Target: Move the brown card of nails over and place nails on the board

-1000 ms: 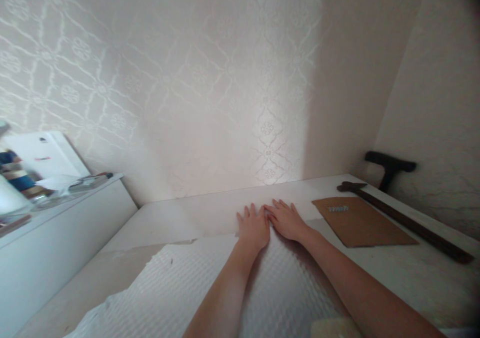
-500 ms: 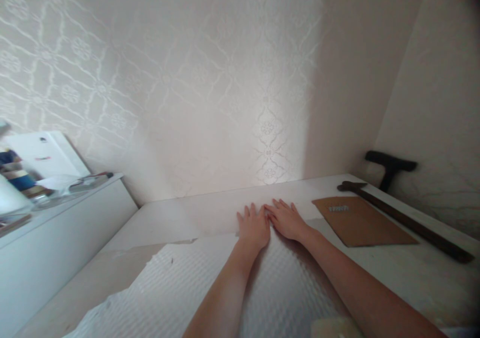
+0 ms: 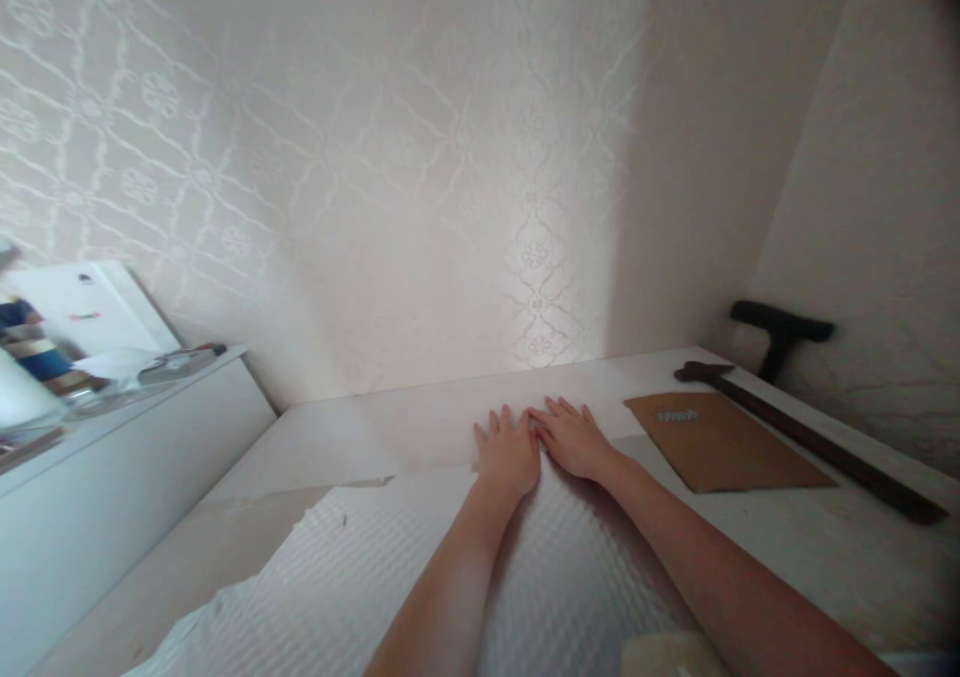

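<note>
My left hand [image 3: 509,451] lies flat with spread fingers at the far edge of a white, quilted-looking sheet [image 3: 375,547]. Beside it, my right hand [image 3: 574,439] also rests palm down with its fingers stretched out. The two hands touch at the fingertips and thumbs, over the white tabletop [image 3: 427,432]. Neither hand grips anything. The sheet spreads from the hands toward me, and its left edge is ragged. Part of it is hidden under my forearms.
To the right lies a brown cardboard piece [image 3: 735,447] with small silvery items [image 3: 677,416] on it. A hammer [image 3: 817,442] lies alongside. Behind it stands a black T-shaped handle [image 3: 781,327]. At left, a white cabinet [image 3: 150,467] carries a white box [image 3: 94,307] and clutter.
</note>
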The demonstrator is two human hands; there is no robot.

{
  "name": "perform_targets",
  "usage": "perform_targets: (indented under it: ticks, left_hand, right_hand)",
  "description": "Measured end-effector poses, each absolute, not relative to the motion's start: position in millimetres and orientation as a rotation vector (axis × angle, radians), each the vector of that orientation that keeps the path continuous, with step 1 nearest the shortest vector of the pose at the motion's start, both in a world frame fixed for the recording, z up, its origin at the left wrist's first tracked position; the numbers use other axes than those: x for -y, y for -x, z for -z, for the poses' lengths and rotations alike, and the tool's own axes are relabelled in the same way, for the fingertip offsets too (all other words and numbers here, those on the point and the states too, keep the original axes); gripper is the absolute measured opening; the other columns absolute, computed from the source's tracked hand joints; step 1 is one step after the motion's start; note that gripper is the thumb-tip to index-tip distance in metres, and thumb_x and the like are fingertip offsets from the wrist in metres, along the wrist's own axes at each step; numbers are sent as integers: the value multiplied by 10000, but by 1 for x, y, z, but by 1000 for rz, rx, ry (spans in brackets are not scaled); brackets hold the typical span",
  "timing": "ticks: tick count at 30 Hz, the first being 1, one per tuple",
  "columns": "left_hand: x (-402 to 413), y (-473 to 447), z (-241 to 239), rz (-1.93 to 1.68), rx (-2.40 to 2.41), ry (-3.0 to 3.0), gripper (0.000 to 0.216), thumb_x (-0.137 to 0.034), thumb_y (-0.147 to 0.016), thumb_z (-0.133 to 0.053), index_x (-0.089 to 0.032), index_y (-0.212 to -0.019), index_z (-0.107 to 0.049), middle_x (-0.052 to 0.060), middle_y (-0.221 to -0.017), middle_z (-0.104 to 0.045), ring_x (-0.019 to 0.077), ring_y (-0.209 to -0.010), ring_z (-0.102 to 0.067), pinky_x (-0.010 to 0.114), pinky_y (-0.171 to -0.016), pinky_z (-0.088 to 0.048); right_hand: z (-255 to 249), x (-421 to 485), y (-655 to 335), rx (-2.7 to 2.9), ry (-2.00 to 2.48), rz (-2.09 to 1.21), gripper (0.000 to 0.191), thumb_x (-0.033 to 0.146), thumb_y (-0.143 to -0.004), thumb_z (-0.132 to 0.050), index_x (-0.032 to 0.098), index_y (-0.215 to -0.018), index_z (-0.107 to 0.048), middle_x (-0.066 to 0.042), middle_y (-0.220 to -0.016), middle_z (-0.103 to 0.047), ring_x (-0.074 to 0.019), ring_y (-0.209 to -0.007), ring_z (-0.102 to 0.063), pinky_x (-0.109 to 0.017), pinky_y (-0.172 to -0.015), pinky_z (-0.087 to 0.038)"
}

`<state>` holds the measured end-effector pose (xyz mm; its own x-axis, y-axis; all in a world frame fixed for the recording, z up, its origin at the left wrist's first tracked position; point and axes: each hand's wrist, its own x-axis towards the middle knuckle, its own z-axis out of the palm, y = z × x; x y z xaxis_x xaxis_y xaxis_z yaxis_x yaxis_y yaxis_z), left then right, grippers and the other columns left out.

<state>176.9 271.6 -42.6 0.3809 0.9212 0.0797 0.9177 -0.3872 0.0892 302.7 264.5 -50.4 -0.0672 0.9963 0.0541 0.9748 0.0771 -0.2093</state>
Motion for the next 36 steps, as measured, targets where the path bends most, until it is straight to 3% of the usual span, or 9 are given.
perform_targets:
  ticks: [36]
  left_hand:
    - [-270,-177,39,-142,-1728,-2597,509,-356,-955,-201,-204,-1416,-354,153,-1488,-315,345,-1367,-283,580,-1072,-251]
  right_hand:
    - [53,-266,-303,2171,2006,-153,483,307,-964,-276,208,-1424,-386,-161,-1488,-285,-327,-1366,-223,-565,-1063,-181]
